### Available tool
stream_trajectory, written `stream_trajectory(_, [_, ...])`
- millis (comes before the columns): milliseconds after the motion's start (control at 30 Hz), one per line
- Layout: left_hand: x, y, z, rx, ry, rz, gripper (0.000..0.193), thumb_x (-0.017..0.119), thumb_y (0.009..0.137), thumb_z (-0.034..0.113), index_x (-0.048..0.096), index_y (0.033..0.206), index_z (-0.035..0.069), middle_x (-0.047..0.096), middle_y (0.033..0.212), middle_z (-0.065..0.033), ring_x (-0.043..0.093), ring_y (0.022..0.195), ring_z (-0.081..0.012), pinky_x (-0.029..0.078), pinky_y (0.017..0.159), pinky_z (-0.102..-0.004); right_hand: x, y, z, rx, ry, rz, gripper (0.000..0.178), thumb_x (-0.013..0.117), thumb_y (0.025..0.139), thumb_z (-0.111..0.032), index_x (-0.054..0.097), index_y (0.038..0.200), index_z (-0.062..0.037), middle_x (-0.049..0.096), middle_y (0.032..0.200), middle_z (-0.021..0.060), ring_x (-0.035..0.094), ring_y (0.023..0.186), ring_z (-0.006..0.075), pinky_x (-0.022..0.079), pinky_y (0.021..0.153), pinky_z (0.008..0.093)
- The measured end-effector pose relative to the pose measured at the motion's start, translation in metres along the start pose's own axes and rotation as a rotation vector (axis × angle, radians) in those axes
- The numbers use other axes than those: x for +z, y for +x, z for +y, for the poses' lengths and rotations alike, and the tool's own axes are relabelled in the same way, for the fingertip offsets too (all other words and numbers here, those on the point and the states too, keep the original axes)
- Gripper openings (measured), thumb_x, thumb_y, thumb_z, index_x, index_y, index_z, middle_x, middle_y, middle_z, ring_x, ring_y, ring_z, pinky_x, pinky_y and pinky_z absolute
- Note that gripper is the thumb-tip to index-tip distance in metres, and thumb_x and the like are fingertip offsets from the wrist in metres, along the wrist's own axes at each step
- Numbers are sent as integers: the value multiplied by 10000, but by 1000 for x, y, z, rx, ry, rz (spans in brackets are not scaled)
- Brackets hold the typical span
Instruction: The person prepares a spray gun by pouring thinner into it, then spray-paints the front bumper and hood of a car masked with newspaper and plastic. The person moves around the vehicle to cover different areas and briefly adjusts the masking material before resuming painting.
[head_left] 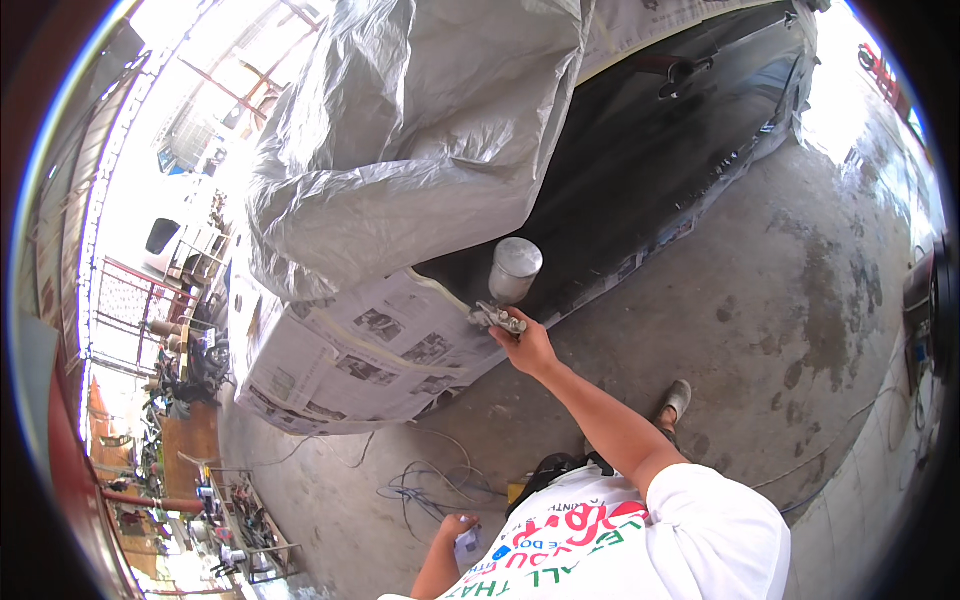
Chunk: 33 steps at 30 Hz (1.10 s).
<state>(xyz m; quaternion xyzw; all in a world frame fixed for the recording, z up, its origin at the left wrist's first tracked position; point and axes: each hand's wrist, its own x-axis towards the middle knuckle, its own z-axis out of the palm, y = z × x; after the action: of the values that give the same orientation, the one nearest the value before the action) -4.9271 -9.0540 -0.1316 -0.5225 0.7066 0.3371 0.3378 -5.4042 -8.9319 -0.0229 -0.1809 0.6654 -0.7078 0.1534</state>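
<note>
My right hand [530,350] is closed round the handle of a spray gun [497,318], held out in front of me. A pale, round paint cup [516,268] stands upright on top of the gun. Just beyond it is the dark side panel [640,150] of a car. Newspaper sheets [370,345], stuck down with tape, cover the near end of the car beside the gun. Low by my waist, my left hand [460,525] is closed. A small pale thing [467,545] shows at its fingers, too small to name.
A grey plastic sheet [400,210] drapes over the car's upper part. Looped hoses [430,488] lie on the concrete floor [740,300] by my left side. At the left, a cluttered metal rack [250,530] stands along the workshop's edge. My shoe [677,400] is at the right.
</note>
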Motion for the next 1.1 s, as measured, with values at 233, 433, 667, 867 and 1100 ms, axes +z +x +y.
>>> stream_trajectory(233, [-11, 23, -5, 67, 93, -31, 393, 814, 820, 473, 823, 1062, 163, 793, 1003, -78, 743, 911, -209, 561, 850, -368, -81, 47, -10, -50, -147, 264, 372, 751, 931, -349, 677, 1201, -104, 739, 967, 207, 692, 976, 441, 546, 783, 471])
stream_trajectory(433, [-18, 69, 112, 203, 239, -16, 409, 814, 814, 490, 815, 1055, 160, 790, 1025, -104, 748, 961, -239, 559, 858, -377, -254, 104, -12, -61, -277, 549, 372, 742, 934, -376, 691, 1218, -141, 742, 990, 198, 683, 1011, 441, 545, 813, 484])
stream_trajectory(667, [8, 76, 312, 435, 291, 30, 382, 817, 865, 422, 797, 1087, 111, 794, 979, -93, 745, 904, -198, 567, 817, -357, -497, 190, -13, -77, -285, 737, 391, 734, 952, -363, 684, 1222, -84, 745, 1025, 182, 707, 1014, 386, 531, 847, 434])
stream_trajectory(867, [92, 32, 511, 340, 152, -103, 315, 780, 941, 289, 775, 1099, 17, 797, 957, -77, 736, 858, -140, 573, 800, -303, -725, 286, -16, -42, -344, 768, 478, 747, 912, -452, 689, 1274, -145, 739, 1097, 204, 675, 1086, 424, 543, 901, 488])
stream_trajectory(1100, [141, -30, 652, 296, -2, -245, 276, 777, 943, 254, 781, 1117, 40, 795, 955, -54, 727, 858, -136, 572, 795, -309, -850, 360, -49, 8, -335, 866, 453, 752, 916, -411, 690, 1269, -134, 734, 1087, 217, 681, 1066, 424, 547, 880, 481])
